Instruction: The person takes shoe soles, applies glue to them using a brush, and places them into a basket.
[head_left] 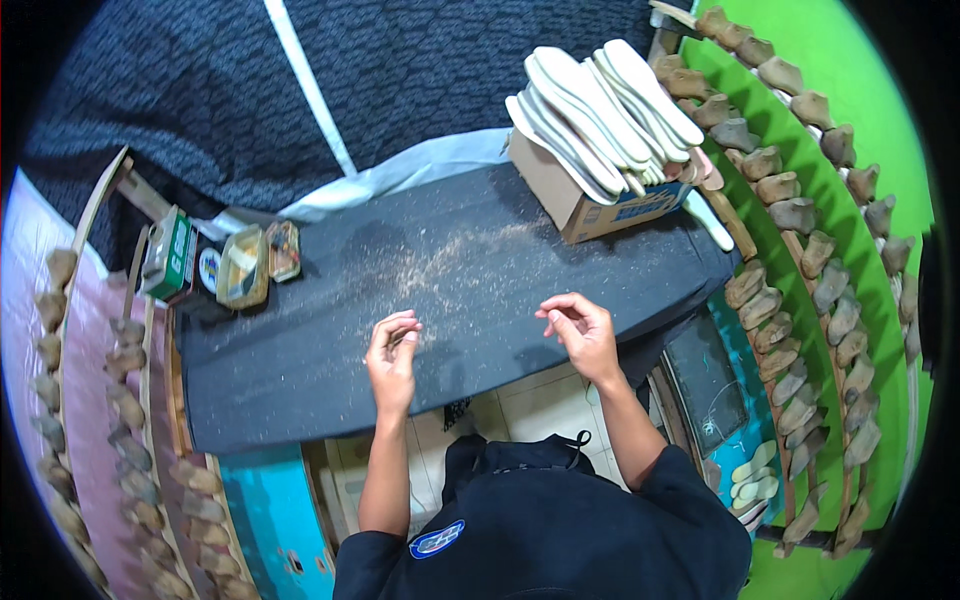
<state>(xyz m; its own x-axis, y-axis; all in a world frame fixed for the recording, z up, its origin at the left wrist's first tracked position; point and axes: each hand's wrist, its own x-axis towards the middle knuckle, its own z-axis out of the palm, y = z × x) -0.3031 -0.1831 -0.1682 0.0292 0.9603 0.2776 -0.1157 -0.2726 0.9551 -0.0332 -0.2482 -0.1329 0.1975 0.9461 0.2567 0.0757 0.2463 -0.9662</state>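
Dark cloth covers the surface (290,385) under your hands. Your left hand (392,354) and right hand (588,340) hover well apart above its near part, fingers loosely curled and partly open, with nothing visible in them. Just beyond, pale shavings (440,262) lie scattered; they look light and dry, apt to cling to cloth, so gather them with flat fingertips. At the far right, white insoles (585,100) top a cardboard box (543,190); they look light and bendable, best held by the edges at mid-length.

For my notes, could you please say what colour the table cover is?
The table cover is dark grey, seen best in the head view.
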